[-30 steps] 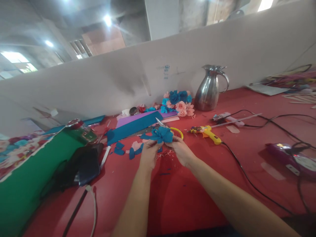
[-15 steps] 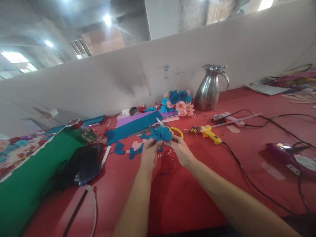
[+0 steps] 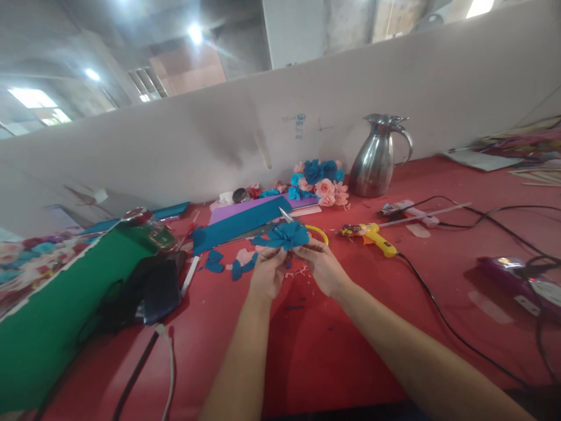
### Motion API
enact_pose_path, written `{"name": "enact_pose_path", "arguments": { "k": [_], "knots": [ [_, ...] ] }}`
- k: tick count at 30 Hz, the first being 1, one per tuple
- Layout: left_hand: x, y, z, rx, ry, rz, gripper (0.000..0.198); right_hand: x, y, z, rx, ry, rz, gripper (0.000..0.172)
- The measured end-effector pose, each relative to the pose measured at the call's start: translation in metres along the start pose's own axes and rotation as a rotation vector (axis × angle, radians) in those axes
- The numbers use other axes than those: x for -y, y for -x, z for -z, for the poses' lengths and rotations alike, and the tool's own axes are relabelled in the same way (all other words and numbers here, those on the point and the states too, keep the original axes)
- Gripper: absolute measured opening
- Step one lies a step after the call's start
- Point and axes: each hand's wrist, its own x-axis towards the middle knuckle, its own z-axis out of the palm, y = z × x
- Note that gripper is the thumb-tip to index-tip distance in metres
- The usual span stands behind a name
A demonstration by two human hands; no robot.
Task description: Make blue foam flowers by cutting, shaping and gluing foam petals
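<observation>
Both my hands hold a blue paper flower (image 3: 284, 235) just above the red table (image 3: 333, 345). My left hand (image 3: 266, 272) pinches it from below on the left with closed fingers. My right hand (image 3: 322, 268) grips its base from the right, fingers closed too. Right behind the flower lie scissors with yellow handles (image 3: 316, 232). Blue paper scraps (image 3: 223, 266) lie to the left of my hands.
A yellow glue gun (image 3: 372, 237) with a black cable lies to the right. Further back stand a steel jug (image 3: 379, 158), a pile of pink and blue paper flowers (image 3: 319, 179) and blue and purple sheets (image 3: 245, 220). A black bag (image 3: 144, 292) and green paper (image 3: 56, 304) sit left.
My hands and the flower have barely moved; the fingers shifted slightly on the petals. The view has drifted a little to the left.
</observation>
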Motion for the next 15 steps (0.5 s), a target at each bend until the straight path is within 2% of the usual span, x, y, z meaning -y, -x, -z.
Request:
{"name": "enact_pose_path", "arguments": {
  "k": [5, 15],
  "knots": [
    [0.0006, -0.0006, 0.0003, 0.024, -0.036, -0.014, 0.020, 0.0019, -0.0003, -0.0001, -0.010, -0.099, -0.122, 0.020],
    [0.0006, -0.0009, 0.0016, 0.039, -0.077, -0.026, 0.020, 0.0002, -0.0020, 0.0023, 0.006, -0.095, -0.182, 0.016]
  ]
}}
